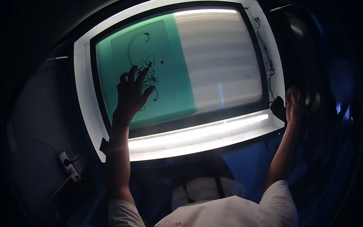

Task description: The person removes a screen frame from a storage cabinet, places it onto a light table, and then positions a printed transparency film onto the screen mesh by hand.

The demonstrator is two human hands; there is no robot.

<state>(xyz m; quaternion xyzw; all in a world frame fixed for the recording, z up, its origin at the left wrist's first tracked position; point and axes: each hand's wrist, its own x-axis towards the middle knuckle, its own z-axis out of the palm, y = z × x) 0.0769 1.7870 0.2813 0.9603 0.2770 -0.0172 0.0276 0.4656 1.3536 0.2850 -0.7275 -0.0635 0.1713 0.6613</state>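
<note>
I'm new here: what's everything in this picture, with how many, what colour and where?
Box: one, white, centre
Frame: one, black, inside the box
Green area: one, green, left in the frame
Pale area: one, greyish, right in the frame
Drawing: one, black lines, within the green area
Light strip: one, white, box's near side
Wires: several, dark, box's right side
Power strip: one, white, lower left
Shirt: one, white with red print, bottom
Left hand: one, over the drawing, fingers spread
Right hand: one, by the box's right edge

Dark surroundings hide the rest.
</note>
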